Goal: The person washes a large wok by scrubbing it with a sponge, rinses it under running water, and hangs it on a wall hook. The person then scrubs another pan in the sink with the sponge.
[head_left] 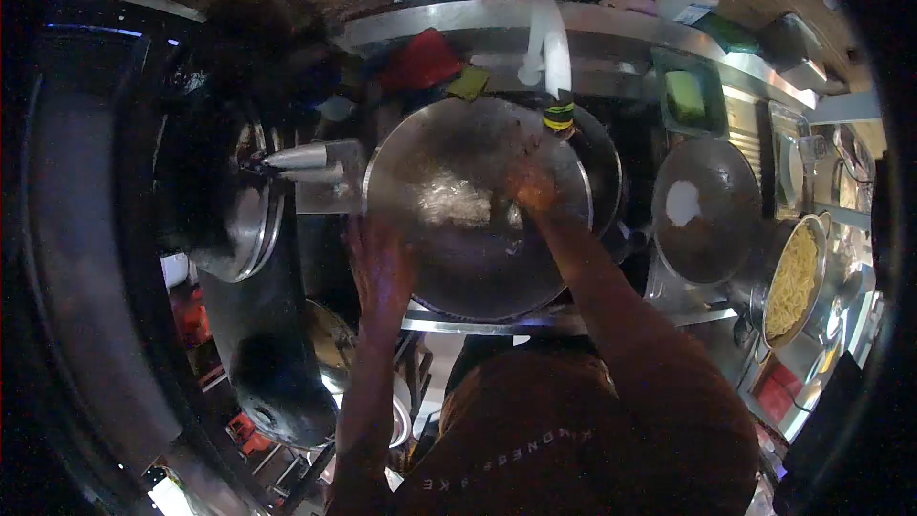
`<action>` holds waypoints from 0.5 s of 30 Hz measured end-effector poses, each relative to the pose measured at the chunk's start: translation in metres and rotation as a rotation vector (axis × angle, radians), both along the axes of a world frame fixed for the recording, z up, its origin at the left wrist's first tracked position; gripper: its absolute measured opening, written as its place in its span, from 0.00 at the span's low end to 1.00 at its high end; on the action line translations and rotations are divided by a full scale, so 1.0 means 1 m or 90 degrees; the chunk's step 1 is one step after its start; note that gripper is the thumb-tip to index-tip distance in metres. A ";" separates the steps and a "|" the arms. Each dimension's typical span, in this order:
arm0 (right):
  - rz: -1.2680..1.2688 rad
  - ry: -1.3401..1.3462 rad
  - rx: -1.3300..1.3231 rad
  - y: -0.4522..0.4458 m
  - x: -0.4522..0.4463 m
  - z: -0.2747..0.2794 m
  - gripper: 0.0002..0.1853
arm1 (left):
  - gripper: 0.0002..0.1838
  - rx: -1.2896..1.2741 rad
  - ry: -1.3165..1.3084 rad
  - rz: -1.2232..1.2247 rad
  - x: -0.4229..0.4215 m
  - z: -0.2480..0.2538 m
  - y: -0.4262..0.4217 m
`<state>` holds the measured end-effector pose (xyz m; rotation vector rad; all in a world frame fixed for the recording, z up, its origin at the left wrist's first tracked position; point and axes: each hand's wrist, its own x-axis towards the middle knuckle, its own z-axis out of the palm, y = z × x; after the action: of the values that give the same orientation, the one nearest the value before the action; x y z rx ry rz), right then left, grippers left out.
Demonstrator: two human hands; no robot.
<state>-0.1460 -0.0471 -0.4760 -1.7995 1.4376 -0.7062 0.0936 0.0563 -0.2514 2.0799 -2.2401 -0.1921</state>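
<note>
A large metal wok [478, 272] lies below me, with a bright wet shine on its inner surface. My left hand [382, 263] rests against the wok's left edge, its fingers stretched out along the rim. Inside the wok, towards the right, my right hand [533, 182] reaches down to the metal. It is blurred, and whether its fingers hold something cannot be made out. Just above that hand hangs a white tap [552, 48] with a yellow and green band near its end.
Left of the wok stands a dark pot [224, 201] beside a metal spout [296, 161]. A red cloth [420, 59] lies behind. To the right are a second wok [707, 253] with something white in it, a green container [686, 100] and a pan of noodles [793, 287].
</note>
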 end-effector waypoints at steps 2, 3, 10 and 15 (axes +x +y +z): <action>-0.032 0.087 -0.003 -0.016 0.016 -0.002 0.29 | 0.28 -0.065 0.002 0.067 0.008 -0.013 0.007; -0.034 0.105 0.004 -0.020 0.032 0.000 0.29 | 0.30 -0.082 0.020 0.108 0.010 -0.019 0.010; 0.065 -0.025 0.111 0.002 0.137 0.086 0.30 | 0.35 -0.103 0.169 0.294 0.004 -0.016 0.011; 0.167 -0.216 0.327 0.073 0.118 0.200 0.31 | 0.28 -0.190 0.115 0.244 0.003 -0.011 0.010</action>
<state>-0.0284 0.0263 -0.2756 -1.3552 1.0171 -0.4285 0.0965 0.0667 -0.2628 2.1707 -1.6190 -0.0156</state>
